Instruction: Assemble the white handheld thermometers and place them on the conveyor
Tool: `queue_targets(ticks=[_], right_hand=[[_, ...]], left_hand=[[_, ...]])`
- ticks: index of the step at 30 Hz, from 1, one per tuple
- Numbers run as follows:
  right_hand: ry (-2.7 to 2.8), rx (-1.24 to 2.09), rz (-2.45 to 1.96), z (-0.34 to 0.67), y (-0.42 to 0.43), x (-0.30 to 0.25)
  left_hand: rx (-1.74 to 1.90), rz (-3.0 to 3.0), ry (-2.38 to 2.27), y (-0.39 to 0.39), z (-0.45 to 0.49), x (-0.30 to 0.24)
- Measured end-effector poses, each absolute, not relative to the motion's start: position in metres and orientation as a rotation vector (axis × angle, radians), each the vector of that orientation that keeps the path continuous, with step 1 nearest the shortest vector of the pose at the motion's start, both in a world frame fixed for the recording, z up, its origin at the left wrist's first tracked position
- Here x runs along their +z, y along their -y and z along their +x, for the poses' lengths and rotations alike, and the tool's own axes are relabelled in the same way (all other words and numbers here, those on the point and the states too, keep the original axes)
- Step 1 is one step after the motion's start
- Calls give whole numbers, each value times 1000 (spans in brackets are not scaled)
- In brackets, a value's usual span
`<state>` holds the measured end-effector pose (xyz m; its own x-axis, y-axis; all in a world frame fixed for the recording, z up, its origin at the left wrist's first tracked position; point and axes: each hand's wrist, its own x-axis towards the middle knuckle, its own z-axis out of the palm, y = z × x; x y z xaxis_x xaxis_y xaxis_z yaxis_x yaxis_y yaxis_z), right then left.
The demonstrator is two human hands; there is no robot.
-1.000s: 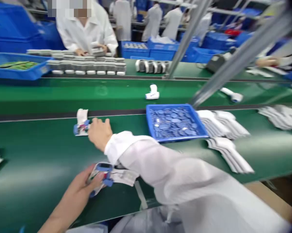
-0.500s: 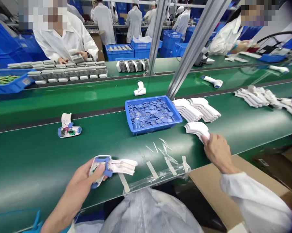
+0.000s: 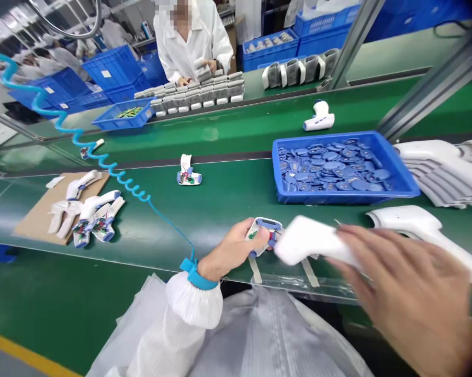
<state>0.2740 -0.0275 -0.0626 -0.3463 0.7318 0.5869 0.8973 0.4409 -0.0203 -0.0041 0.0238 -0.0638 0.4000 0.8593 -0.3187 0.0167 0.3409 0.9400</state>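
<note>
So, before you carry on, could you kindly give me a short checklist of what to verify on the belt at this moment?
1. Blue wrist strap on the left hand's wrist, with coiled blue cord attached: ok. Cord's far end: cannot tell.
2. Left hand's grip on the blue-framed circuit part: ok, fingers wrapped around it.
3. Right hand's grip on the white casing: cannot tell, blurred.
4. White casing lined up with the circuit part: cannot tell.
5. Blue tray of round blue parts: ok, both hands clear of it.
6. Second white casing beside the right hand: ok, lying on the green belt.
</note>
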Motion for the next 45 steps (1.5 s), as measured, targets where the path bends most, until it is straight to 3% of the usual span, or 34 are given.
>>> queue_targets(ticks=[3,6,10,12,16,23,29,38,42,45], right_hand=[[2303,-516,-1207,222,20,-56],[2311,-298,-1251,207,11,-62],[2176,845,-1418,218,0,-60],[1922,1201,-1401,214,-8,-54],[1617,849,-1483,173,-25,-45],[1830,246,-1482,131,-37,-46],[1565,295,-1579,144,-37,-42],[1769,604,-1592,166,-63,-39],[2079,311,-1605,225,-127,-39],[2265,294,-1598,245,-172,-53]], left_hand=[[707,1096,-994,-22,-5,-64],[714,1140,-1086,-20,-4,-67],[710,1327,-1107,-20,-3,-67],[711,1405,-1143,-21,-2,-64],[623,1525,-1284,-26,3,-53],[390,2088,-1247,-26,13,-48],[469,1928,-1236,-22,4,-50],[526,1892,-1380,-18,-23,-53],[411,1960,-1507,-31,-58,-35],[318,2323,-1535,-41,-52,-35]])
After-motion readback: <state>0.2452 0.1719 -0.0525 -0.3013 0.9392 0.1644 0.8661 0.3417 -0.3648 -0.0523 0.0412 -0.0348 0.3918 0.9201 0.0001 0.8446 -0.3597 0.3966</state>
